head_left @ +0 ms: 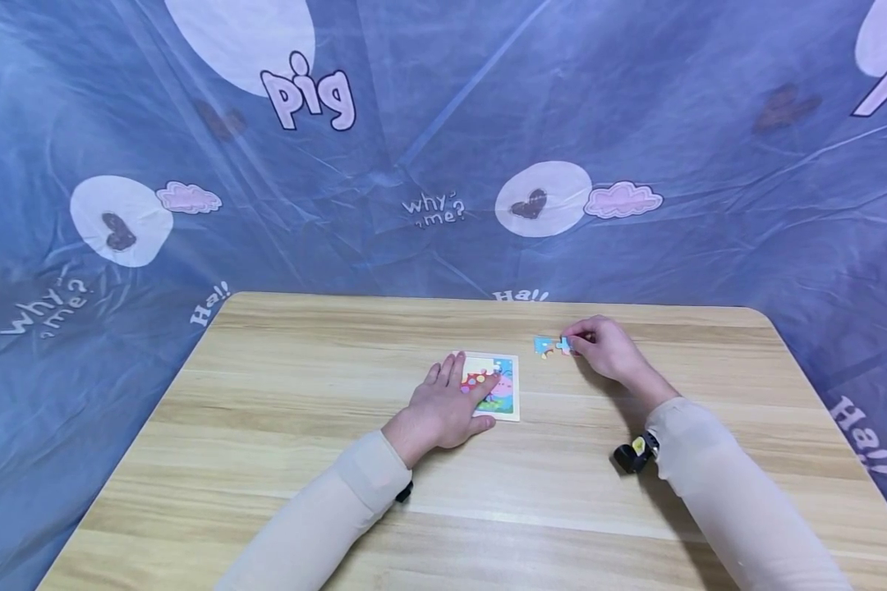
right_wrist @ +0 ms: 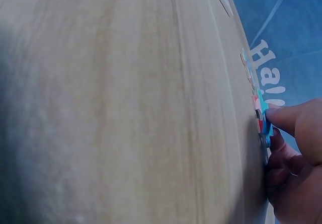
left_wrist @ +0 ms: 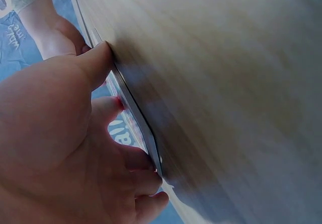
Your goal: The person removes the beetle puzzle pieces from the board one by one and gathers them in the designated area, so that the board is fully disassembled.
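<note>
My left hand [head_left: 447,408] lies spread over a small jigsaw puzzle board [head_left: 517,394] with a pale border. Parts of a colourful cartoon picture show between and beside the fingers, and a bare pale patch is visible near its top. In the left wrist view the thumb and fingers touch the board's edge [left_wrist: 143,123]. To the right, my right hand [head_left: 609,351] pinches a blue and red jigsaw piece [right_wrist: 262,116] between thumb and fingers, at the tabletop. Just left of it lies a loose blue jigsaw piece [head_left: 543,345]. The fingers partly hide the pinched piece.
Both hands work on a light wood-grain table [head_left: 281,394] with rounded far corners. A blue printed cloth [head_left: 384,238] hangs behind the far edge and along the sides. A black wrist device [head_left: 636,453] sits at the right sleeve.
</note>
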A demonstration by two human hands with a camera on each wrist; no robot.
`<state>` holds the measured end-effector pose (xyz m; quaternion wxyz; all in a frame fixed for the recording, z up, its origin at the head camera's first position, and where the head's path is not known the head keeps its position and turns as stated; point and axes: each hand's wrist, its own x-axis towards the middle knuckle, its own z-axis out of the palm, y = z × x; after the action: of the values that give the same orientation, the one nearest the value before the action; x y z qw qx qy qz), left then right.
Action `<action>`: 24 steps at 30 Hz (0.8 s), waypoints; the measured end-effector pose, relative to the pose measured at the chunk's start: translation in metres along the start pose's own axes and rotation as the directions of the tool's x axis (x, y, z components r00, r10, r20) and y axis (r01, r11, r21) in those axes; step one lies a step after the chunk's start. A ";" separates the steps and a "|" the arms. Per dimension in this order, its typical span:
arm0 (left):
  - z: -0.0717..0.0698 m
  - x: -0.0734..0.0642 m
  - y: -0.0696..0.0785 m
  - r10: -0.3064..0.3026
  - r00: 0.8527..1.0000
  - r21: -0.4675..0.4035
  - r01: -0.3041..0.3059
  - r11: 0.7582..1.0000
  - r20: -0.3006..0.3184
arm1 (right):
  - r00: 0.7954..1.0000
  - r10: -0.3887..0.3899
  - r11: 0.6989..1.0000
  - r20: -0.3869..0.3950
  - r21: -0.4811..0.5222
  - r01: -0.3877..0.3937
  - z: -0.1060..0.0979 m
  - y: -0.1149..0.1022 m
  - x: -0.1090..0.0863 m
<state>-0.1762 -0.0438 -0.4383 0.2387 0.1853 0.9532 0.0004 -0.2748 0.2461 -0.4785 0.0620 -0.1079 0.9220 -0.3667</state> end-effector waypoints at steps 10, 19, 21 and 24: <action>0.002 -0.006 0.000 0.008 1.000 0.002 -0.008 1.000 0.013 | 1.000 0.007 1.000 -0.025 -0.005 -0.007 0.005 -0.002 -0.009; 0.003 -0.005 -0.001 0.011 1.000 0.010 -0.011 1.000 0.006 | 0.999 0.004 1.000 -0.035 -0.006 -0.005 0.008 -0.001 -0.008; 0.004 -0.005 -0.001 0.011 1.000 0.013 -0.011 1.000 0.006 | 0.999 0.003 1.000 -0.038 -0.004 -0.003 0.008 -0.001 -0.008; 0.005 -0.004 -0.001 0.011 1.000 0.016 -0.011 1.000 0.003 | 0.999 -0.004 1.000 -0.043 -0.007 0.003 0.009 0.000 -0.008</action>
<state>-0.1709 -0.0470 -0.4411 0.2389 0.1922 0.9518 -0.0062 -0.2655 0.2420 -0.4846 0.0409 -0.1017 0.9242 -0.3658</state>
